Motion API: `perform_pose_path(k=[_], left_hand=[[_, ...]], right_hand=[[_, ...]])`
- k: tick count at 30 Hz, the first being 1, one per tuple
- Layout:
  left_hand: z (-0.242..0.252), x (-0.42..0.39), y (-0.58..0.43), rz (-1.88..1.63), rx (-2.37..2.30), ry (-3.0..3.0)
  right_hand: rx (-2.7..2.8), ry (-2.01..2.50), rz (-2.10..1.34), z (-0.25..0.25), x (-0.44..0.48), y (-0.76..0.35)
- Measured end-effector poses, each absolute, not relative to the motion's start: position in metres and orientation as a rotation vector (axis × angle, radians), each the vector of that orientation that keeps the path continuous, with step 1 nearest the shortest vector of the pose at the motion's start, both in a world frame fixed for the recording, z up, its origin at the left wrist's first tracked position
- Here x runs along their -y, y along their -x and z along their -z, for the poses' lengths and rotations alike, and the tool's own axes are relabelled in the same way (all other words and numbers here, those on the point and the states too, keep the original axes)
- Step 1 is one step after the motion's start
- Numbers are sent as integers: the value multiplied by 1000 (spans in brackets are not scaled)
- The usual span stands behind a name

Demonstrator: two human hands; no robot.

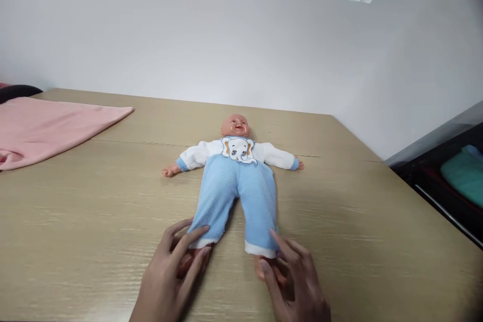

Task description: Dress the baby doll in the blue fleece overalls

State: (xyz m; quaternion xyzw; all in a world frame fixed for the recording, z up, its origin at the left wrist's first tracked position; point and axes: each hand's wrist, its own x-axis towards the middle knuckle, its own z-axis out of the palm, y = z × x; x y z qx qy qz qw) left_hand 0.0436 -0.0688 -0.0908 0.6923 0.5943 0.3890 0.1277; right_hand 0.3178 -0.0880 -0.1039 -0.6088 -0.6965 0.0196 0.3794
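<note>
The doll (237, 173) lies face-up on the table (358, 221), feet (259, 267) near; left hand (168, 269) and right hand (298, 276) curl around them, whether gripping I cannot tell; uneven pulling could skew it

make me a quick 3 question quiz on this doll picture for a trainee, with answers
1. True or false: the doll lies face down on the table.
2. Choose one: the left hand and right hand are both at the doll's (A) head end, (B) foot end.
3. What colour is the cloth lying to the left of the doll?

Key:
1. False; it lies face up.
2. B
3. Pink
</note>
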Motion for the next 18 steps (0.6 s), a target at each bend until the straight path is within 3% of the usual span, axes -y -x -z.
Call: perform_pose_path(k=[4,9,13,18], left_hand=[[75,62,-44,-1105,-1744,-2165],[35,23,-61,-1067,-1729,-2271],[12,-26,-89,-915,-1687,-2379],[7,-82,-116,-647,-1704,-2495]], right_hand=[[1823,1560,-22,80,48,-355],[1968,1581,179,59,-82,-408],[2123,1557,39,62,-166,-426],[2203,1483,-114,71,-186,-429]])
